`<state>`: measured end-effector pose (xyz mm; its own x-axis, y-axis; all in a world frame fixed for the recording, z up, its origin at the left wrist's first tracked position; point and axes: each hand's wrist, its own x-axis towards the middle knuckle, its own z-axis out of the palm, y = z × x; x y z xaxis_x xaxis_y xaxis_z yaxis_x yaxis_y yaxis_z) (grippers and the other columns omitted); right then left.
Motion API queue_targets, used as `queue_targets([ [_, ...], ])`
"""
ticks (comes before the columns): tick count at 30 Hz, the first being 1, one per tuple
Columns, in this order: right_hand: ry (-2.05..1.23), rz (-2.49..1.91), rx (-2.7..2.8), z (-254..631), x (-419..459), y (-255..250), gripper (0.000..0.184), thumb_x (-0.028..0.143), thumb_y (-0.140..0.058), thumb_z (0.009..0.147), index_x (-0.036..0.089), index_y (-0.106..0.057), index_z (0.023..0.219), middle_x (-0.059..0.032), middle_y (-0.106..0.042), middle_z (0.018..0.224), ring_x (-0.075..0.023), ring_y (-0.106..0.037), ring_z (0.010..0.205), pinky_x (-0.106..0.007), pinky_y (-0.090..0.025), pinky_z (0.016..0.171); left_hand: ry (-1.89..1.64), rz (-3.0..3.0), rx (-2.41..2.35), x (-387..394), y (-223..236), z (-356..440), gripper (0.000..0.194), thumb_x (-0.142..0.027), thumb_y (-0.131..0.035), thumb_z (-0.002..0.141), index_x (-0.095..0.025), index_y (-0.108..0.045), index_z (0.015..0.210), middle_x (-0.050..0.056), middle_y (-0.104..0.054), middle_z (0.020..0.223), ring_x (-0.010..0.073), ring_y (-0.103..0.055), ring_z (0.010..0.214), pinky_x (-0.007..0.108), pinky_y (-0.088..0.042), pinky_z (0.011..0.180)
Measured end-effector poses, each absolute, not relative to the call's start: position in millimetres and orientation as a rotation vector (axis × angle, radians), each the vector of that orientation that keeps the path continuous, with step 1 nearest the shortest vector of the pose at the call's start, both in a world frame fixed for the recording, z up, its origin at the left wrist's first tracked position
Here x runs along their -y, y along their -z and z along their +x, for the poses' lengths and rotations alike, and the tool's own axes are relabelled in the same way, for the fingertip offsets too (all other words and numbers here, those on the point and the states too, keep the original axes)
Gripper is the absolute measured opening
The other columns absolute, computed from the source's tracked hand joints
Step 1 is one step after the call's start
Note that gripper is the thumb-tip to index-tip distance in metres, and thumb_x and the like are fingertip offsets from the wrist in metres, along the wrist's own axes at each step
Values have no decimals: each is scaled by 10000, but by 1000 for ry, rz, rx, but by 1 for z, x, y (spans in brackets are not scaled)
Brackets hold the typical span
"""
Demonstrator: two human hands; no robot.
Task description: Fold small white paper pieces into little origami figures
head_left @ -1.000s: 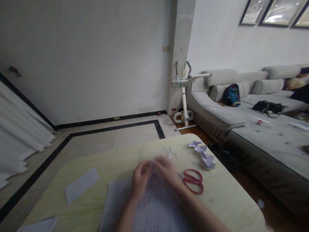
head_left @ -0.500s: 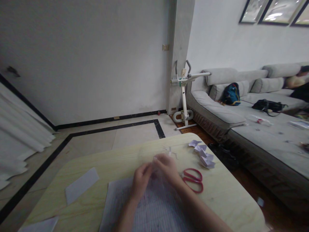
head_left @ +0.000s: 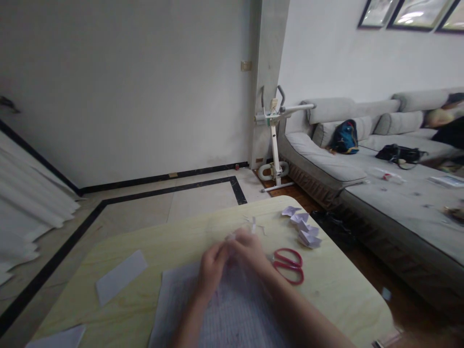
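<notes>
My left hand (head_left: pixel 212 267) and my right hand (head_left: pixel 249 250) meet above the lined paper sheet (head_left: pixel 232 316), fingers pinched together. Between their fingertips shows a small bit of white paper (head_left: pixel 229 237); most of it is covered by the fingers. To the right of my right wrist lie red-handled scissors (head_left: pixel 289 266), their blades hidden behind the wrist. Thin paper scraps (head_left: pixel 254 224) are just beyond my right hand. Several folded white paper pieces (head_left: pixel 300 224) sit in a row near the table's far right edge.
A blank white paper piece (head_left: pixel 121 277) lies on the left of the pale wooden table (head_left: pixel 337 295), with more paper (head_left: pixel 60 337) at the near left corner. A grey sofa (head_left: pixel 391 198) flanks the right side; an exercise machine (head_left: pixel 275 145) stands beyond the table.
Both hands stay together on the paper bit, with small finger movements. The camera view has shifted slightly. Scissors and folded pieces keep their places on the table.
</notes>
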<state>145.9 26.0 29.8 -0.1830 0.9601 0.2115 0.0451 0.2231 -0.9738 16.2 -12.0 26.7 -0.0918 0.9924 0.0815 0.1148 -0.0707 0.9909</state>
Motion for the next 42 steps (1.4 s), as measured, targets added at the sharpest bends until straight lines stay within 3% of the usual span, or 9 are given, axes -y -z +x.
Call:
queue_targets([
  [7,-1185,-1074,1371,146,-25,-35,303,396,-614,786,186,-549,578,30,-525,538,-128,-516,513,-224,-398,473,-1208,1244,-1253,14,-28,17,316,-419,-598,832,-125,-709,860,65,-737,757,182,-671,617,257,-530,593],
  [12,-1176,-1087,1364,146,-25,-34,288,366,-619,772,180,-566,559,27,-531,525,-124,-517,504,-219,-399,470,-1196,1223,-1233,14,-26,16,292,-410,-607,823,-135,-705,839,65,-743,760,184,-682,639,255,-530,599],
  [19,-1199,-1062,1276,146,-26,-35,187,347,-649,734,176,-721,754,-36,-695,712,-188,-624,663,-266,-488,558,-1187,1248,-1225,12,-18,15,279,-393,-600,829,-134,-704,848,71,-744,775,188,-685,639,268,-529,611],
  [23,-1215,-1067,1286,147,-26,-38,182,340,-649,740,178,-697,672,-7,-638,589,-166,-591,562,-257,-480,507,-1181,1260,-1226,13,-18,15,289,-400,-594,837,-136,-707,869,71,-744,777,189,-686,640,272,-531,619],
  [42,-1286,-1064,1189,147,-27,-38,262,384,-680,699,166,-634,561,11,-560,508,-130,-499,485,-226,-401,445,-1147,1271,-1199,14,-20,16,259,-375,-601,839,-142,-711,818,43,-720,725,190,-672,677,263,-510,637],
])
